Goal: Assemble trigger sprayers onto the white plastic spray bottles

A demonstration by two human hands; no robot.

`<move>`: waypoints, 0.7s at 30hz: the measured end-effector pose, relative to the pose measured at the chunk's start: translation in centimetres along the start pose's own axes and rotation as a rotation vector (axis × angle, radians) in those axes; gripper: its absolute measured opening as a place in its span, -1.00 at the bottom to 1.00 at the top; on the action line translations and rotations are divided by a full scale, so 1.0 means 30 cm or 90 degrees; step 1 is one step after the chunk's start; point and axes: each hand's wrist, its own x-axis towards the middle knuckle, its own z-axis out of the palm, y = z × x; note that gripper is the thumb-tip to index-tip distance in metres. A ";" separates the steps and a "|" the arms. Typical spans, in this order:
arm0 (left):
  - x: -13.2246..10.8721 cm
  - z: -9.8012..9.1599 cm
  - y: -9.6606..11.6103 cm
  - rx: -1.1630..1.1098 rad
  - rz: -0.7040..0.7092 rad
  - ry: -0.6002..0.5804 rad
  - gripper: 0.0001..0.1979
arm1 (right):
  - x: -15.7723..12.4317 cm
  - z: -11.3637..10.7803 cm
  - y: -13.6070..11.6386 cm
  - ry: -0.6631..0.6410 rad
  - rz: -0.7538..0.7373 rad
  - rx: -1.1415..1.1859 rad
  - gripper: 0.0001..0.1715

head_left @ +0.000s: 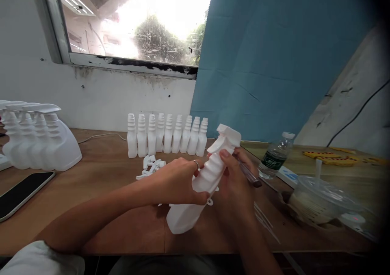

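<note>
A white spray bottle [210,171] is tilted over the front of the table, its head up and to the right. My left hand [183,181], with a ring on one finger, is closed around the ribbed body. My right hand [236,177] grips the neck just below the white spray head [230,135], thumb on the near side. A dark stick-like tool handle [250,173] shows by the right fingers; whether they hold it I cannot tell. Small white plastic parts [150,165] lie in a pile behind my left wrist.
Several white headless bottles [167,135] stand in a row by the wall. Finished-looking spray bottles [61,145] and a phone [24,193] are at left. At right are a water bottle [276,157], a lidded cup [317,202], thin white tubes [265,218] and yellow items [329,158].
</note>
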 end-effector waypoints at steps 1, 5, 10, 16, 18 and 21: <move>-0.002 -0.004 0.002 0.000 -0.004 -0.008 -0.59 | 0.002 0.000 0.001 -0.014 0.018 0.015 -0.69; -0.012 -0.051 0.001 -0.062 0.021 -0.068 -0.69 | 0.021 -0.003 -0.009 -0.166 0.123 0.119 -0.65; -0.014 -0.078 -0.011 -0.075 0.039 -0.056 -0.72 | 0.035 -0.022 -0.024 -0.266 0.154 0.093 -0.57; -0.011 -0.108 -0.009 -0.185 0.028 -0.136 -0.71 | 0.046 -0.048 -0.020 -0.266 0.080 0.094 -0.61; -0.004 -0.133 -0.016 -0.299 -0.006 -0.198 -0.70 | 0.050 -0.057 -0.012 -0.289 0.047 0.130 -0.59; 0.012 -0.183 -0.040 -0.421 -0.076 -0.257 -0.75 | 0.044 -0.067 0.022 -0.324 0.010 0.168 -0.55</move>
